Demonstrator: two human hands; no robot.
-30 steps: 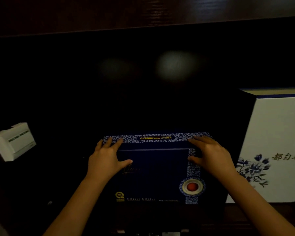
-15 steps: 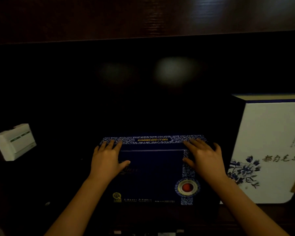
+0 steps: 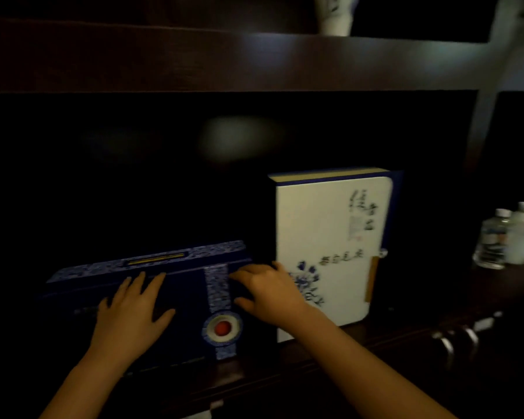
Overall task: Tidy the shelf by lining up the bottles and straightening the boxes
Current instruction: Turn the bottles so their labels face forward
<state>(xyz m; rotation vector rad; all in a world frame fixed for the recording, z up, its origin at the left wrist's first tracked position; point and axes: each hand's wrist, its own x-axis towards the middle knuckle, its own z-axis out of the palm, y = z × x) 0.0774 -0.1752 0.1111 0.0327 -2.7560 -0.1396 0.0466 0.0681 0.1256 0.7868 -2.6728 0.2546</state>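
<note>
Blue box (image 3: 170, 297) stands on the dark shelf (image 3: 375, 352) with both bare hands laid flat on its front face. On the left hand (image 3: 130, 313) the fingers (image 3: 139, 282) are spread slightly apart and stretched up, their tips just below the box's top edge, and the thumb juts out toward the patterned band (image 3: 218, 285). They press on the face and clasp nothing. The right hand (image 3: 270, 293) lies at the box's right end, its fingers loosely splayed and pointing left across the face, tips touching or nearly touching the patterned band; whether the thumb hooks around the box's right edge cannot be told in the blur. This hand too is open, with nothing clamped in it. The box is deep navy with a blue-and-white patterned top strip carrying a thin gold label, and the vertical band runs down to a round white medallion with a red centre (image 3: 223, 328), just below and between the two thumbs. It looks tilted, its left end lower in view. Just beyond the right knuckles stands a taller white box (image 3: 333, 252), upright, with blue flowers and dark script, partly hidden by that hand. Well away to the right of the fingers, several clear bottles (image 3: 493, 237) with white caps stand close together on the same shelf.
</note>
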